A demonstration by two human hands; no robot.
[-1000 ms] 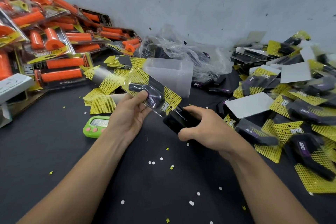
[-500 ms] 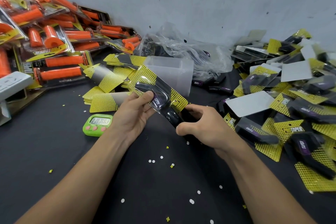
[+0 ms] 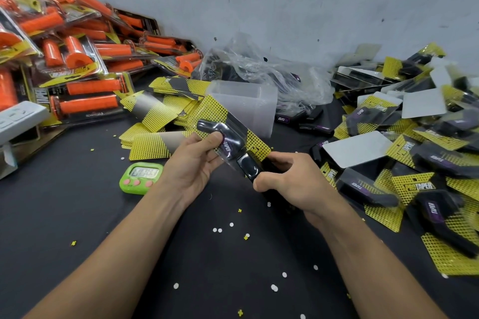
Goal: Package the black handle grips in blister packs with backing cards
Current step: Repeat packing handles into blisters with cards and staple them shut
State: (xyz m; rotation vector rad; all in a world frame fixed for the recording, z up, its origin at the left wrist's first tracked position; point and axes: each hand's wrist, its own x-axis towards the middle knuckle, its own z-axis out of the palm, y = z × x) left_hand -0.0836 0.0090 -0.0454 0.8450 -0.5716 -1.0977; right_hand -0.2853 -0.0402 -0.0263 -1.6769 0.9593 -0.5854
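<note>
My left hand [image 3: 193, 163] pinches a clear blister pack [image 3: 228, 137] with a yellow dotted backing card [image 3: 215, 111] inside it and one black handle grip marked TAPER under my thumb. A second black handle grip [image 3: 248, 167] is held in my right hand [image 3: 290, 179], its upper end at the pack's lower open end. Both hands hover above the black table [image 3: 77, 215], near its middle.
Packaged orange grips [image 3: 88, 88] pile up at the left. A stack of clear blisters [image 3: 248, 103], loose yellow cards [image 3: 153, 142] and a plastic bag [image 3: 259, 67] lie behind my hands. Finished black packs [image 3: 414, 171] heap at the right. A green timer [image 3: 141, 176] sits beside my left wrist.
My right hand has brought the second black grip up to the pack's lower end and pushed it partway in. My left hand tilted the pack slightly toward it.
</note>
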